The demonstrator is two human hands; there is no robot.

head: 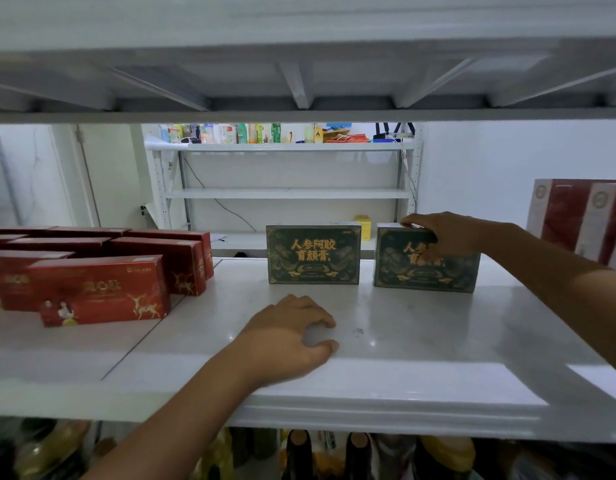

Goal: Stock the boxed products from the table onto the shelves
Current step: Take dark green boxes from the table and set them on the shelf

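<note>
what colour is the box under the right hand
The box is dark green with gold lettering and trim, seen clearly in the head view.

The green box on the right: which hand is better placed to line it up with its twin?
Right. The right hand grips that green box over its top edge; the left hand rests on the shelf, holding nothing.

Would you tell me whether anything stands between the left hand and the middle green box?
Nothing visible does. The left hand rests on the shelf, with only bare shelf between it and the middle green box; the red boxes sit further left.
</note>
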